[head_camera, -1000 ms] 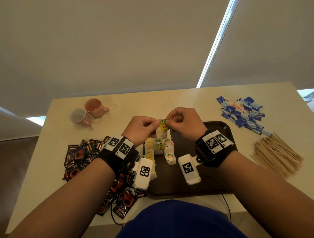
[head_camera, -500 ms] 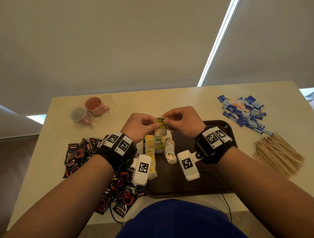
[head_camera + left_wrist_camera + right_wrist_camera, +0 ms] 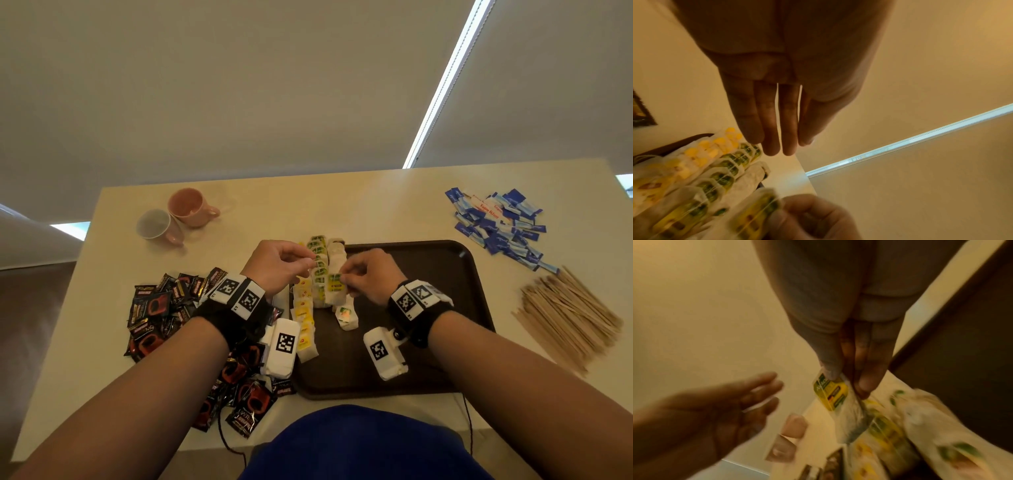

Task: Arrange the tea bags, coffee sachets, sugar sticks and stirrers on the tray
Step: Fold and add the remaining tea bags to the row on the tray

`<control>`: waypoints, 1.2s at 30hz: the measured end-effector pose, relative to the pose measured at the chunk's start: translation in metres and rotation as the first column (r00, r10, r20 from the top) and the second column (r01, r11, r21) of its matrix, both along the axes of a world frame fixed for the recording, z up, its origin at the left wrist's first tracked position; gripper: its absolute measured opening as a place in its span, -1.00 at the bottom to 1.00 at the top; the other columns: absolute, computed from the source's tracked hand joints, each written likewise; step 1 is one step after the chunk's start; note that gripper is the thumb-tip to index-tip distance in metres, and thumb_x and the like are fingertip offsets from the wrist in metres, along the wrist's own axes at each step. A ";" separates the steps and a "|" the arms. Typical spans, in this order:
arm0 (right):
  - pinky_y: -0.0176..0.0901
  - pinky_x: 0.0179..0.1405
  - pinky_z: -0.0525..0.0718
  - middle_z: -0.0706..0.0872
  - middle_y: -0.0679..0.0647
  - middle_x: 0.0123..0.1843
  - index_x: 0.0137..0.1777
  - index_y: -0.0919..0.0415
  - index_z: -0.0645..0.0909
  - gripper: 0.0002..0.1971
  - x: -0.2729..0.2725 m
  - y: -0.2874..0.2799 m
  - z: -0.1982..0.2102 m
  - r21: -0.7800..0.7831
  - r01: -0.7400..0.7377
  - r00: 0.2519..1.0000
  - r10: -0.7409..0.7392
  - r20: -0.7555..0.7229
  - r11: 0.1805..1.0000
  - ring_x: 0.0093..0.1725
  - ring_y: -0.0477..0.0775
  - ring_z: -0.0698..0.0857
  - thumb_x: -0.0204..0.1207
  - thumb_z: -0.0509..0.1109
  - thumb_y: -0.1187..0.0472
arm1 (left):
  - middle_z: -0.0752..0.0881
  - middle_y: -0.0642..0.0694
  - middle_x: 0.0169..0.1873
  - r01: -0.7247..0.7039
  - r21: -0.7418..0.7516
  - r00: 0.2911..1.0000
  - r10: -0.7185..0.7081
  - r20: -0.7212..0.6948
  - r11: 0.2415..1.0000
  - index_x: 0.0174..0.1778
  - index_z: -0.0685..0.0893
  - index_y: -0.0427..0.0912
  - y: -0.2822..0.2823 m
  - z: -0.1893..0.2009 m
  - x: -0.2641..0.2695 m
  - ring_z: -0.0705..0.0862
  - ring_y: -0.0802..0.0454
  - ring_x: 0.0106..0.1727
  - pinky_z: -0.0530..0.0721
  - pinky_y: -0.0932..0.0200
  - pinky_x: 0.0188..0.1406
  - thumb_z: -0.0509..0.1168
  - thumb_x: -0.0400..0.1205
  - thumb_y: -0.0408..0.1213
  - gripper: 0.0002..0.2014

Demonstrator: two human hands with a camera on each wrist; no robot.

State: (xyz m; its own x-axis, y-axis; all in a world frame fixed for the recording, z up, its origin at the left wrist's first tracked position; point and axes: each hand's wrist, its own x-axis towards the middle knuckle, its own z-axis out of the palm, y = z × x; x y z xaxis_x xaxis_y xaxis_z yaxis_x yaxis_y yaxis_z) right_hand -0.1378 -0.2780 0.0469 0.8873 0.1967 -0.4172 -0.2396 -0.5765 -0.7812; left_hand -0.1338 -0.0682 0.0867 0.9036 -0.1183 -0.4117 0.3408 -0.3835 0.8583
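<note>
Above tray (image 3: 445,274), right hand (image 3: 368,277) pinches tea bag (image 3: 334,286); left hand (image 3: 277,265) apparently loose, apart.

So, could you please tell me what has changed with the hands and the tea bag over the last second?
The left hand has let go of the tea bag and opened, its fingers now straight. The right hand alone pinches the bag and has lowered it toward the rows of tea bags on the tray. The coffee sachets, sugar sticks, stirrers and cups stayed put.
</note>
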 end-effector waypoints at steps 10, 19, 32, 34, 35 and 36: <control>-0.16 0.05 0.75 0.78 0.09 0.07 0.03 0.11 0.80 -0.89 -0.013 0.034 -0.065 -0.301 -0.106 0.992 0.081 -0.094 0.948 0.01 0.07 0.76 0.58 0.46 0.21 | 0.86 -0.02 -0.25 -0.052 -0.045 0.993 0.047 -0.113 0.998 -0.13 0.79 -0.08 0.013 -0.022 -0.002 0.80 0.04 -0.22 0.74 0.24 -0.28 0.36 0.69 -0.41 -0.82; -0.05 0.12 0.77 0.72 0.15 0.08 0.03 0.16 0.77 -0.87 -0.004 0.044 -0.066 -0.353 -0.142 0.987 0.105 -0.121 0.925 0.01 0.15 0.74 0.60 0.41 0.20 | 0.86 -0.05 -0.24 -0.058 -0.035 0.986 0.051 -0.160 0.998 -0.12 0.79 -0.10 0.018 -0.033 -0.002 0.79 0.04 -0.23 0.72 0.25 -0.30 0.35 0.70 -0.40 -0.84; -0.10 -0.04 0.76 0.71 0.05 -0.07 -0.01 0.10 0.68 -0.89 -0.017 0.034 -0.056 -0.355 -0.076 0.997 0.068 -0.034 0.932 -0.12 0.02 0.70 0.59 0.43 0.08 | 0.79 -0.22 -0.20 -0.084 -0.016 0.937 0.073 -0.343 0.996 -0.05 0.75 -0.29 0.020 -0.042 -0.020 0.71 0.02 -0.30 0.77 0.18 -0.39 0.36 0.69 -0.44 -0.94; -0.09 0.00 0.76 0.71 0.06 -0.09 -0.02 0.12 0.70 -0.84 -0.026 0.037 -0.051 -0.350 -0.186 0.982 0.169 -0.079 0.918 -0.10 0.03 0.71 0.61 0.41 0.05 | 0.79 -0.25 -0.18 -0.062 0.042 0.920 0.074 -0.386 0.997 0.01 0.73 -0.33 0.023 -0.046 -0.024 0.72 -0.01 -0.30 0.82 0.05 -0.28 0.36 0.70 -0.40 -0.92; -0.06 0.01 0.77 0.72 0.07 -0.08 -0.03 0.13 0.71 -0.81 -0.033 0.040 -0.051 -0.354 -0.269 0.963 0.239 -0.126 0.896 -0.10 0.05 0.72 0.60 0.41 0.02 | 0.80 -0.25 -0.18 -0.043 0.077 0.905 0.071 -0.418 0.996 0.02 0.73 -0.34 0.024 -0.050 -0.026 0.74 -0.05 -0.29 0.83 0.00 -0.24 0.36 0.70 -0.37 -0.90; -0.04 0.01 0.78 0.73 0.08 -0.08 -0.03 0.14 0.72 -0.78 -0.040 0.044 -0.054 -0.358 -0.350 0.936 0.304 -0.180 0.866 -0.10 0.06 0.72 0.58 0.43 -0.02 | 0.82 -0.25 -0.19 0.000 0.112 0.886 0.052 -0.461 0.994 0.03 0.73 -0.34 0.026 -0.053 -0.029 0.77 -0.09 -0.29 0.84 -0.02 -0.22 0.37 0.70 -0.33 -0.87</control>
State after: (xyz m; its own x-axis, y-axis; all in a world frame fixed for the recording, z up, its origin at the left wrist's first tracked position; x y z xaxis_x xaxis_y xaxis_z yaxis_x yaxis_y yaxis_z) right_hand -0.1782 -0.2339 -0.0074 0.7416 0.2739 -0.6123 -0.0592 -0.8826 -0.4665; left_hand -0.1632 -0.0423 0.0332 0.6093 -0.0298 -0.7923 0.7004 -0.4483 0.5555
